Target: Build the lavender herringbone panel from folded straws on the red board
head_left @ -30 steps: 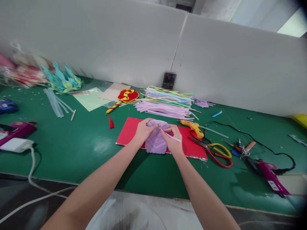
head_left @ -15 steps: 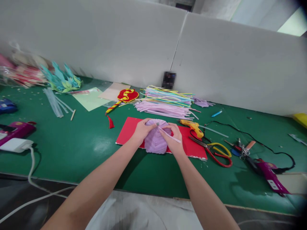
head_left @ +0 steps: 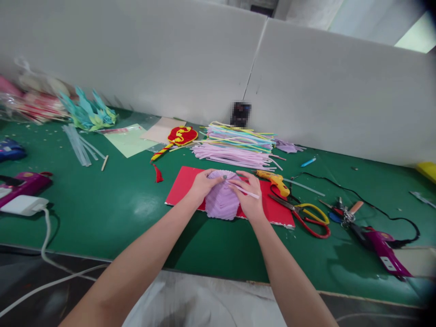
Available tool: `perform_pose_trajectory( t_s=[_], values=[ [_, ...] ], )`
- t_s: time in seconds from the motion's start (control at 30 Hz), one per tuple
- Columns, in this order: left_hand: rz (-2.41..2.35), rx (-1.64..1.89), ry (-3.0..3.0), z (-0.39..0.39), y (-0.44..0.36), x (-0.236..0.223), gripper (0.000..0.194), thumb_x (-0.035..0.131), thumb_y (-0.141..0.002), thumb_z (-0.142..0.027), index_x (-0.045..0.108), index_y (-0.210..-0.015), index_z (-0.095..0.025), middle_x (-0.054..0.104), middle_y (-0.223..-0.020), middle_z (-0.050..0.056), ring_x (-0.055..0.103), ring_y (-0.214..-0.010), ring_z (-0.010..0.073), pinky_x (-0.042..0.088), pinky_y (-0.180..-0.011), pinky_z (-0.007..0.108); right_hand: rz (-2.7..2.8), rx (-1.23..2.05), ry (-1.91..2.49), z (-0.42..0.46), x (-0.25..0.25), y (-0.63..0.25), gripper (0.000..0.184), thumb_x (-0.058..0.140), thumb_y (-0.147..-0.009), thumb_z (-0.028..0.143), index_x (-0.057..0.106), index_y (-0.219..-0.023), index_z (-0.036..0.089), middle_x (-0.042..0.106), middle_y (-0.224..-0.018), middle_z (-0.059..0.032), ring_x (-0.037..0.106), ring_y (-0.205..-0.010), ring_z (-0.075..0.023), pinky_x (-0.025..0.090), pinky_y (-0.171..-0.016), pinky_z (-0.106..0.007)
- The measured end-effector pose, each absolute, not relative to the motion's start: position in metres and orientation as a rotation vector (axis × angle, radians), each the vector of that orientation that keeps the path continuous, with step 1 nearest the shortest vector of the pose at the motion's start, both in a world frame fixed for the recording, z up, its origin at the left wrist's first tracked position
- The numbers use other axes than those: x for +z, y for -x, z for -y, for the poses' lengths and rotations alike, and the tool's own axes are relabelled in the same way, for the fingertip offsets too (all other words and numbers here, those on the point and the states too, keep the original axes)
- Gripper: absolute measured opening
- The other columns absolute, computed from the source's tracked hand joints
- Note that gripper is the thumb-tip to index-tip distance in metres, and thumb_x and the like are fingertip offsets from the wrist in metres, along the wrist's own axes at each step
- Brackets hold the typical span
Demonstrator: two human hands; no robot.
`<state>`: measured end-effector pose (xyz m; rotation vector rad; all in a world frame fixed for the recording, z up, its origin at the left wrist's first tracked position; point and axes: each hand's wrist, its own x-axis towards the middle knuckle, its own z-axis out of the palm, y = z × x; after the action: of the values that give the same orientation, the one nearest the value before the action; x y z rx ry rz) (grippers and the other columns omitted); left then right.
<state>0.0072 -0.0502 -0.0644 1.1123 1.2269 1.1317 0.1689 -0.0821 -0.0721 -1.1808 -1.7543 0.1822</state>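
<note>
A lilac ribbed paper piece (head_left: 222, 202), rounded like a small lantern, rests on a red card (head_left: 182, 185) on the green table. My left hand (head_left: 201, 185) curls over its upper left side and holds it. My right hand (head_left: 250, 197) presses on its right side, fingers closed around a thin pale strip (head_left: 245, 192) that sticks out to the right. A small metal pin or tip (head_left: 224, 177) shows at the top of the piece, between my two hands.
Behind lies a heap of coloured paper strips (head_left: 238, 145). A yellow glue gun (head_left: 275, 180), red-and-yellow scissors (head_left: 308, 217), keys (head_left: 344, 213) and a purple tool (head_left: 383, 247) with a black cable sit right. A red ornament (head_left: 179, 137), clear sticks (head_left: 79, 147) and white charger (head_left: 23, 205) lie left.
My right hand has shifted slightly up and right along the lilac piece, and the thin strip now lies flatter. My left hand keeps its hold.
</note>
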Motion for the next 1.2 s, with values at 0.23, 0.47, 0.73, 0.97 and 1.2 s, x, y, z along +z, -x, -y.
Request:
perform_pose_trajectory(
  t_s=[0.23,0.47,0.73,0.97,1.2],
  values=[
    [-1.193,1.134,-1.09,0.0498,-0.0071,-0.0674,0.039,0.077,-0.053,-0.038,0.066,-0.083,-0.016,0.066,-0.075,0.002,0.058,-0.066,0.0152,0.044,-0.061,0.025,1.778,0.153,1.156,0.0829,-0.0705,-0.1683,0.015,0.061,-0.079,0.028,0.07,-0.09,0.031,0.06,-0.114,-0.0012,0.049,-0.11,-0.0202,0.038,-0.096,-0.041],
    [-1.208,1.121,-1.09,0.0502,-0.0071,-0.0672,0.039,0.077,-0.053,-0.038,0.066,-0.083,-0.016,0.066,-0.075,0.002,0.058,-0.067,0.0154,0.044,-0.061,0.025,1.8,0.105,1.141,0.0786,-0.0741,-0.1697,0.015,0.059,-0.081,0.028,0.07,-0.089,0.03,0.059,-0.117,-0.0023,0.049,-0.109,-0.0207,0.038,-0.096,-0.042],
    [-1.165,1.132,-1.071,0.0509,-0.0058,-0.068,0.037,0.076,-0.055,-0.037,0.066,-0.084,-0.016,0.066,-0.076,0.002,0.059,-0.067,0.0153,0.045,-0.063,0.025,1.795,0.166,1.128,0.0814,-0.0714,-0.1686,0.015,0.061,-0.079,0.028,0.07,-0.09,0.031,0.06,-0.114,-0.0014,0.048,-0.111,-0.02,0.038,-0.097,-0.042],
    [-1.192,1.13,-1.081,0.0495,-0.0059,-0.069,0.039,0.077,-0.053,-0.038,0.066,-0.084,-0.016,0.067,-0.077,0.003,0.059,-0.069,0.0163,0.046,-0.064,0.026,1.814,0.19,1.131,0.0815,-0.0703,-0.1687,0.016,0.058,-0.081,0.027,0.07,-0.091,0.033,0.061,-0.114,-0.0007,0.049,-0.111,-0.0205,0.038,-0.097,-0.044],
    [-1.205,1.123,-1.087,0.0483,-0.0065,-0.0701,0.041,0.077,-0.053,-0.039,0.066,-0.084,-0.015,0.066,-0.076,0.003,0.058,-0.068,0.0161,0.045,-0.063,0.026,1.793,0.165,1.11,0.0786,-0.0753,-0.1701,0.017,0.057,-0.082,0.024,0.07,-0.09,0.031,0.062,-0.112,-0.0009,0.049,-0.111,-0.0202,0.038,-0.097,-0.042]
  ],
)
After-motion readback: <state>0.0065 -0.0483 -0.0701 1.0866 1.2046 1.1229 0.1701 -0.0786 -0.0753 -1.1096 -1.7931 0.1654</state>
